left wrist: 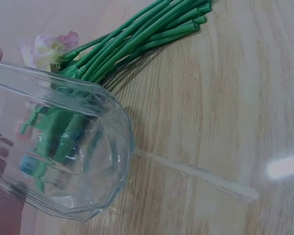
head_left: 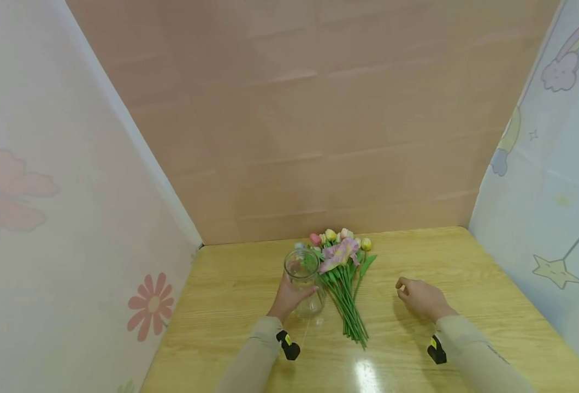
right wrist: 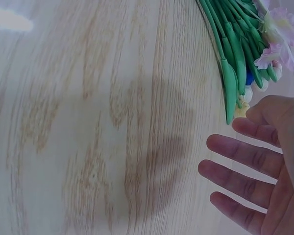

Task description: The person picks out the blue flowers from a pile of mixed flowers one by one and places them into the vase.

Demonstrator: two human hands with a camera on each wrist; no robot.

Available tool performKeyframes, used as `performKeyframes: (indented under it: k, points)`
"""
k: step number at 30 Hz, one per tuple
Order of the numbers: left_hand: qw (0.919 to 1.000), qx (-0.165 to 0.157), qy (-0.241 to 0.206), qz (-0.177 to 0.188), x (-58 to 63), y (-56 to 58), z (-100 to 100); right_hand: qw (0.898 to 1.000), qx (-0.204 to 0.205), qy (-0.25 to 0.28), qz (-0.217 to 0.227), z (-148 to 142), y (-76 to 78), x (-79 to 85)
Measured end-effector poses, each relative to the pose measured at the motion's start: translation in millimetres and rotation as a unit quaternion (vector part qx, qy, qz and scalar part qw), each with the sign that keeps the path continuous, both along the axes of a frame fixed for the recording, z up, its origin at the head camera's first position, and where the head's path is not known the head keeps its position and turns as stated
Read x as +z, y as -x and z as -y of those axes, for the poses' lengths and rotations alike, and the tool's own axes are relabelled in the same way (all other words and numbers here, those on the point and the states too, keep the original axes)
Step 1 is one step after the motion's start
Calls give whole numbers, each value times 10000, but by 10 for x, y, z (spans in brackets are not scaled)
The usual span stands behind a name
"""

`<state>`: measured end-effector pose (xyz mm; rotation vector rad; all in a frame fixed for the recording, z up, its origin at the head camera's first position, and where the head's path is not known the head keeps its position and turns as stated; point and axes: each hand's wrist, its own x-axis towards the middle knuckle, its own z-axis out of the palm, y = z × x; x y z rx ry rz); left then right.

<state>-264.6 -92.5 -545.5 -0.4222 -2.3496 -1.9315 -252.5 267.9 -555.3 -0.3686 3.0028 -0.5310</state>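
Observation:
My left hand [head_left: 287, 297] grips a clear glass vase [head_left: 313, 307], its thumb across the near side. The vase's round mouth faces up toward the head camera, and the left wrist view shows its faceted base [left wrist: 108, 161] close over the table. Just right of the vase lies a bunch of artificial flowers [head_left: 340, 254], with pink, yellow and white tulips and one large lilac bloom. Their green stems [head_left: 350, 316] point toward me. To the right of the bunch, my right hand [head_left: 422, 298] hovers over the table, fingers [right wrist: 242, 186] loosely bent and holding nothing.
The light wood table [head_left: 240, 273] ends at a brown paper-like backdrop [head_left: 289, 136]. Printed white sheets [head_left: 73, 218] stand along the left and right sides. A thin whitish strip [left wrist: 201, 174] on the tabletop runs out from below the vase.

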Motion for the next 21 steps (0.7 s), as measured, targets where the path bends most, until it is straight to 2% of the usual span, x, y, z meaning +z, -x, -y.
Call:
performKeyframes:
  k: [4,8,11,15,18,21]
  points:
    - [9999,45,-4,115,-139,39,-8,10000,5,37,57,21,-2,12]
    - [9999,-38,-90,87,-189,43,-27,10000,30,20,48,47,2,48]
    - [9997,-124,-183,91,-152,32,-35,9999,108,37,7,82,12,93]
    - [9992,-294,-259,63,-13,-39,-30,9998,165,138,10,199,24,128]
    - [9992,-338,-219,84,64,-105,-22,9996,157,249,13,396,8,89]
    - [9990,-312,-222,235,49,-147,-14,9988,139,472,70,667,-47,-7]
